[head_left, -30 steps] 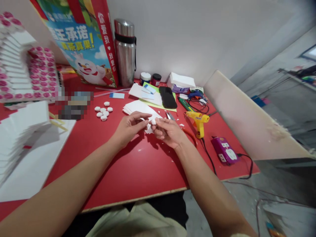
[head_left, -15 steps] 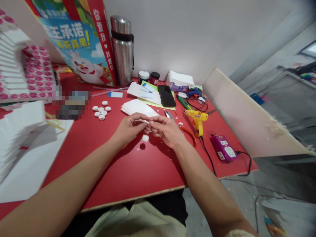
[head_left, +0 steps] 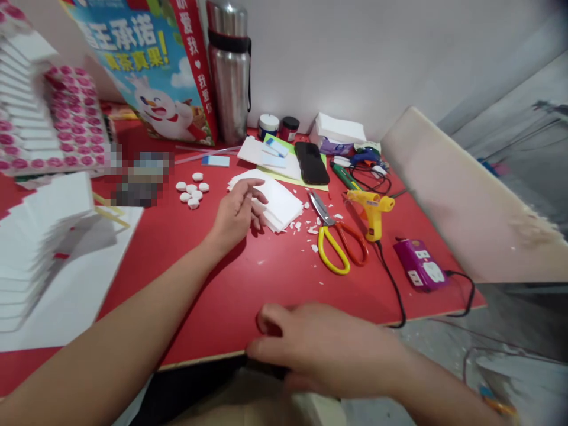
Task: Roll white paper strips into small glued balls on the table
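Observation:
My left hand (head_left: 238,210) is over the left edge of a stack of white sheets (head_left: 279,204). Its fingers are loosely bent and apart, with nothing seen in them. At the table's front edge, my right hand (head_left: 310,346) is smeared by motion. A gap shows between its thumb and bent forefinger, with nothing visible there; the lower fingers are partly hidden. Several small white rounded pieces (head_left: 191,190) lie grouped left of my left hand. To the right lie scissors (head_left: 329,222) with one yellow and one orange handle, among white paper scraps (head_left: 313,231).
A yellow glue gun (head_left: 373,210) and a purple power socket (head_left: 419,264) with cords are on the right. Behind lie a phone (head_left: 312,163), two jars (head_left: 268,126) and a steel flask (head_left: 228,77). White folded card (head_left: 48,231) stands at left beside a printed bag (head_left: 146,71).
My hands were together with a small white piece below them; now they are apart. My right hand has dropped toward the table edge, uncovering the scissors. The white piece is out of sight.

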{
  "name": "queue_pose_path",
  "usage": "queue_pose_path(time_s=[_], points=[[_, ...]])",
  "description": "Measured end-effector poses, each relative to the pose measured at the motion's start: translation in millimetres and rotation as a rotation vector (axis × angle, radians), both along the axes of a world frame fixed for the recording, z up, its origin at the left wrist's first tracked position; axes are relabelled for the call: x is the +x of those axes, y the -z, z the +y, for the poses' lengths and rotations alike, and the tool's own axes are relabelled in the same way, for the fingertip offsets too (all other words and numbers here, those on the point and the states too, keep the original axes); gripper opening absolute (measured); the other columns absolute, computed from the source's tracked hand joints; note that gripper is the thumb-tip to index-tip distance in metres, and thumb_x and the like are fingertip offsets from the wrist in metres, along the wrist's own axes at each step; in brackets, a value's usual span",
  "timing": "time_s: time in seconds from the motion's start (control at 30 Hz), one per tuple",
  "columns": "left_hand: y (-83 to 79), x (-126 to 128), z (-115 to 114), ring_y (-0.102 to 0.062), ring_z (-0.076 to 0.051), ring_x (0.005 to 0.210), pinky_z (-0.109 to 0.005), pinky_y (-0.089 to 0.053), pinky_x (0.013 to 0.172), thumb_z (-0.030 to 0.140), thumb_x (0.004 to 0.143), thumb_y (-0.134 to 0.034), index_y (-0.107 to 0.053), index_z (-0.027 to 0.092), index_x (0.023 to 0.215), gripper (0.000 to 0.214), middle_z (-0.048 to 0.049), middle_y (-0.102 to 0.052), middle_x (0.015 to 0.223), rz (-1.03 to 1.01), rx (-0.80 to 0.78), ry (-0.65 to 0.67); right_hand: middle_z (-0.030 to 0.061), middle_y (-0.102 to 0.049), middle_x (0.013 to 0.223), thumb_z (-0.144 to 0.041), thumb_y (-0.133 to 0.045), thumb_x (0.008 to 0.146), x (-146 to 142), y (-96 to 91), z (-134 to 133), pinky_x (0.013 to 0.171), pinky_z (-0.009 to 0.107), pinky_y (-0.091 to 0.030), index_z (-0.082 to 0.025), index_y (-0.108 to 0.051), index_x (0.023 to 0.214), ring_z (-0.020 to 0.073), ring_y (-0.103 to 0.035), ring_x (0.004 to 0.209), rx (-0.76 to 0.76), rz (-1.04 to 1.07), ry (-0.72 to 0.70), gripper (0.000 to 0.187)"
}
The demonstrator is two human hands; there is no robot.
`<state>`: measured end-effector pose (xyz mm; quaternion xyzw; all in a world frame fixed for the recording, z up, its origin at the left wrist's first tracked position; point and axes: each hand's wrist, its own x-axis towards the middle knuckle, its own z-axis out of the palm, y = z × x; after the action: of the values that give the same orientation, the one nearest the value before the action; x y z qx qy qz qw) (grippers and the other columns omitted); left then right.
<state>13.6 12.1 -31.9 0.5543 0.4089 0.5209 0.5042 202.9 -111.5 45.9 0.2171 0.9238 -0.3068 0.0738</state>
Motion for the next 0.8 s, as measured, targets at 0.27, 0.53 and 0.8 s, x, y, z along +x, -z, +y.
queue_pose_path(time_s=[0.27, 0.53, 0.8], points=[[3.1, 7, -5, -0.067, -0.011, 0.066, -0.022, -0.053, 0.044, 0.009, 0.078, -0.046, -0.047, 0.026, 0.128, 0.053, -0.0067, -0.055, 0.121, -0.078, 0.024, 0.129, 0.0040, -0.068, 0.090, -0.022, -0.058, 0.098, 0, 32.0, 20, 0.070, 0.026, -0.047, -0.018, -0.068, 0.096, 0.0132, -0.061, 0.076, -0.446, 0.368, 0.519, 0.011], [-7.2, -10, 3, -0.066, -0.023, 0.112, -0.038, -0.058, 0.092, 0.027, 0.084, -0.053, -0.054, 0.023, 0.139, 0.055, -0.0113, -0.056, 0.146, -0.452, -0.029, 0.138, 0.0074, -0.075, 0.091, -0.001, -0.053, 0.087, -36, 18.5, 116, 0.085, 0.027, -0.062, -0.013, -0.064, 0.099, 0.0144, -0.075, 0.085, -1.096, 1.107, 1.034, 0.021], [-1.2, -13, 4, -0.069, -0.023, 0.107, -0.039, -0.056, 0.094, 0.038, 0.089, -0.072, -0.066, 0.025, 0.132, 0.045, -0.0103, -0.066, 0.132, -0.269, 0.025, 0.061, 0.0065, -0.078, 0.083, -0.031, -0.077, 0.087, -36, 45.1, 135, 0.051, 0.021, -0.059, -0.015, -0.066, 0.090, 0.0120, -0.070, 0.057, -0.993, 1.045, 1.015, 0.020]])
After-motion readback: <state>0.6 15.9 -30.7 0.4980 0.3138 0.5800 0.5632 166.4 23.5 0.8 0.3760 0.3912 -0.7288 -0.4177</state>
